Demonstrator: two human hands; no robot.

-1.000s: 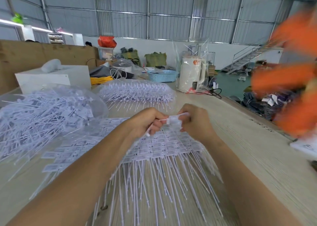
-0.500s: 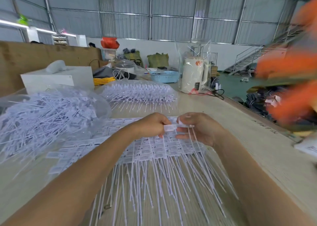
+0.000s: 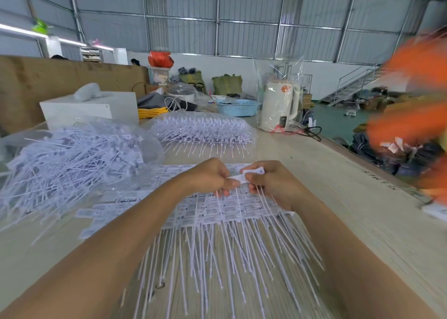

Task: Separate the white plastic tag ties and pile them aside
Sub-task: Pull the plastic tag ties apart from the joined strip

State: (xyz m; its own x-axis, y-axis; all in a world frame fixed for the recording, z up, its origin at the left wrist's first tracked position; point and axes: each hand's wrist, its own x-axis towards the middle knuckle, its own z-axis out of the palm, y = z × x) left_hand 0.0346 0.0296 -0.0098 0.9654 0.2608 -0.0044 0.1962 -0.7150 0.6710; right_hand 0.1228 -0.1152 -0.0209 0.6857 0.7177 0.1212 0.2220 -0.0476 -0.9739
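Both hands pinched flat white plastic tag ties, the left hand and right hand close together, long tails pointing near, the loose pile far left.

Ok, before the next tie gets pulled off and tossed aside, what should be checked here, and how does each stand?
1. Both hands on the ties: ok; left hand and right hand each pinch a tag head.
2. Heads fully parted: cannot tell.
3. Tails clear of the sheet: not ok; they hang over it.
4. Loose pile within reach at left: ok.
5. Bare table to the right: ok.
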